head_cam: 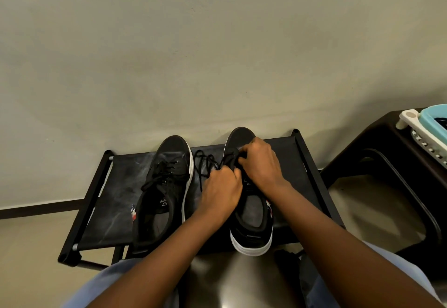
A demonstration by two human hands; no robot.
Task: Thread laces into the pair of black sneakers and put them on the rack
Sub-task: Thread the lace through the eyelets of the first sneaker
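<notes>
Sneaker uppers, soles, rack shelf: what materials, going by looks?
Left sneaker upper: matte black, likely canvas or suede; no sheen. Its sole: smooth white, probably rubber. Rack shelf: dark scuffed sheet, seemingly fabric, stretched between black tube rails.

1. You have two black sneakers on the rack: the left sneaker (161, 186) and the right sneaker (251, 211), side by side, toes toward the wall.
2. You have one rack (312, 186) in view, black-framed with a dark fabric shelf.
3. You can count two laces: one lace (164, 174) threaded through the left sneaker, and one loose lace (204, 165) at the right sneaker.
4. You have two hands at work: your left hand (221, 192) and your right hand (260, 162), both with fingers curled on the loose lace.
5. You have one dark side table (387, 143) at the right.
6. You have one pale basket (425, 128) on it.
</notes>
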